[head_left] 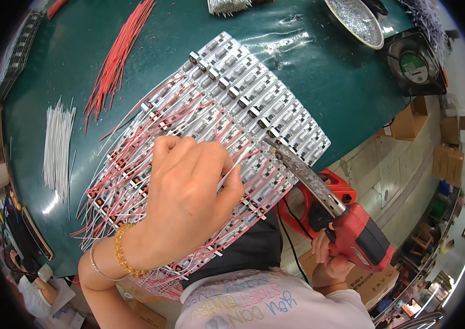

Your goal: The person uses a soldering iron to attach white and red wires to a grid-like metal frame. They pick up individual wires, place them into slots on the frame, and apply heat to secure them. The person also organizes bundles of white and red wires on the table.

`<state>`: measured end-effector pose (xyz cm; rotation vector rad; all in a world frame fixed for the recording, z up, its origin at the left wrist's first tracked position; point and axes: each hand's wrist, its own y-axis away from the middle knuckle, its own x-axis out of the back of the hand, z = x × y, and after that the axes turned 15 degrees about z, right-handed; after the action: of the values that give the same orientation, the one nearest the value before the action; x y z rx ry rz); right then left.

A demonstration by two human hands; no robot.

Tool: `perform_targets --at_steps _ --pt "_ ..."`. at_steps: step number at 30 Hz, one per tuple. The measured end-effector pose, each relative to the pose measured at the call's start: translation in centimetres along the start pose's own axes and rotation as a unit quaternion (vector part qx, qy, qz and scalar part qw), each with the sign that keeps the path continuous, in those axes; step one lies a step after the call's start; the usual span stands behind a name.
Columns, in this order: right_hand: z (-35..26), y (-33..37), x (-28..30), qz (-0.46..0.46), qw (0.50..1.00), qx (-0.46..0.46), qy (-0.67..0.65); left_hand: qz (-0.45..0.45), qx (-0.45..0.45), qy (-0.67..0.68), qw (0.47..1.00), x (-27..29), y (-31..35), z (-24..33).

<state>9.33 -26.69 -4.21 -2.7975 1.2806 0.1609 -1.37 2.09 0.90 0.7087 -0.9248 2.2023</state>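
Observation:
My left hand is over a large panel of small circuit modules, its thumb and forefinger pinched on a thin white wire. My right hand grips a red and black soldering gun by its handle. The gun's dark, crusted metal barrel points up and left, and its tip is over the modules just right of the left hand. Whether the tip touches a joint is too small to tell. Many red and white wires trail from the panel's left and lower modules; the upper right rows show none.
On the green tabletop lie a bundle of red wires and a bundle of white wires. A metal dish with silvery bits and a black fan stand at far right. A red frame sits behind the gun's barrel.

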Motion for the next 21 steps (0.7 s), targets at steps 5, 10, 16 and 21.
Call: perform_targets --at_steps 5,10,16,21 --pt "-2.1 -1.1 -1.9 0.009 0.998 -0.033 0.058 0.0 -0.006 -0.002 1.0 0.1 0.0 0.0" --pt "-3.2 -1.2 -2.7 0.052 0.997 -0.06 0.022 0.005 0.007 -0.007 1.0 0.6 -0.1 0.2" --pt "-3.7 -0.5 -2.7 0.083 0.994 -0.062 0.035 0.014 -0.001 0.031 0.999 0.5 -0.4 1.1" --pt "-2.4 0.9 -0.2 0.042 0.995 -0.044 0.083 0.026 -0.027 -0.02 0.999 -1.3 0.5 0.9"
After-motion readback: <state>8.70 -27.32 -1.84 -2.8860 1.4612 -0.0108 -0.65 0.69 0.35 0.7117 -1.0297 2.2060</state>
